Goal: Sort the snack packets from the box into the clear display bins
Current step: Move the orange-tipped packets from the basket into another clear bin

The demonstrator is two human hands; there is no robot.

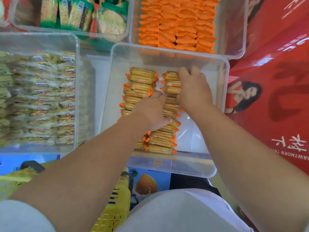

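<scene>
Two rows of orange-edged yellow cracker packets [142,76] already stand on edge inside the middle clear plastic display bin [168,50], which serves as the landmark. The row on the bin's left side runs most of its length, and the row beside it reaches from the near wall up toward the far end. A wide strip of bare floor remains along the bin's right side, so by that measure this bin is perhaps two-thirds filled.

The right hand [194,87] curls its fingers over the farthest packets of the second row, gripping them. The left hand [150,111] holds the middle stretch of that row between forefinger and thumb, apparently squeezing it tight.

Beyond the bin, a clear bin of plain orange packets [177,22] looks well stocked. Beyond and to the left, a bin of green-edged packets [75,14] is full, as is the bin of pale yellow packets [41,97] directly left.

The source box cannot be identified; a yellow plastic basket [113,206] sits nearer than the bin, its contents hidden. How many packets remain cannot be told.
</scene>
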